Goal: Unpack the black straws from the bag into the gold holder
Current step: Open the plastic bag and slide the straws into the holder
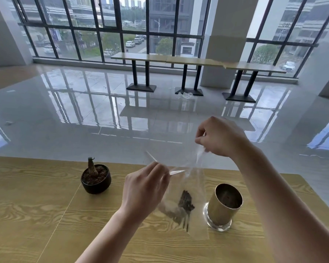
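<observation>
Two grips pinch the top of a clear plastic bag (190, 186): left grip (142, 190) lower, right grip (218, 137) higher. Black straws (185, 204) sit bunched in its bottom, beside the gold cylindrical holder (221, 209) on the wooden surface (46, 205).

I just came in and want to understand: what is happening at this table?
A person is opening a clear bag with both hands above a wooden table. The left hand pinches one side of its top and the right hand, held higher, pinches the other. The black straws lie bundled in the bottom of the bag. The gold holder stands upright just right of it; a potted plant stands to the left.
</observation>
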A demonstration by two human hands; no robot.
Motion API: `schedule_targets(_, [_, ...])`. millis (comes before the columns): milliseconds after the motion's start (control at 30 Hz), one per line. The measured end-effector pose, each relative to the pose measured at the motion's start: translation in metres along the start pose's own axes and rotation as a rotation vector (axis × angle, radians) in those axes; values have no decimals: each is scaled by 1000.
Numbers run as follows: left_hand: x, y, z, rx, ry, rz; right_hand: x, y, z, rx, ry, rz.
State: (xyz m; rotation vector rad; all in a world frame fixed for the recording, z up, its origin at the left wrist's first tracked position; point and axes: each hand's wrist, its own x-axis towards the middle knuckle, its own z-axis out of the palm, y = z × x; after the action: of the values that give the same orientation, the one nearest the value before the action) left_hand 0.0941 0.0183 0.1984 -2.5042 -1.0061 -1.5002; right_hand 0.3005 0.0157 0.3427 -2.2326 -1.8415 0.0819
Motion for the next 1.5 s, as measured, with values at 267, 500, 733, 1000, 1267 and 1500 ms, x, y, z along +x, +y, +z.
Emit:
schedule_targets(267, [-29, -16, -13, -103, 111, -275, 7, -20, -21, 9, 33, -61])
schedule_targets(500, [-89, -36, 10, -601, -136, -877, 11, -38, -36, 67, -11, -166])
schedule_targets(733, [-56, -74, 35, -1053, -486, -1070, 15, -46, -56, 202, -165, -300])
schedule_targets(1000, [-38, -90, 37, -1599, -755, -854, 38, -36, -76, 419, -234, -343])
schedule_targets(1267, [-58, -55, 56, -1695, -401, -1137, 51, -23, -53, 910, -135, -171])
schedule_targets(1500, [-63, -65, 55, -1874, -37, -1225, -5, 30, -14, 768, -237, -211])
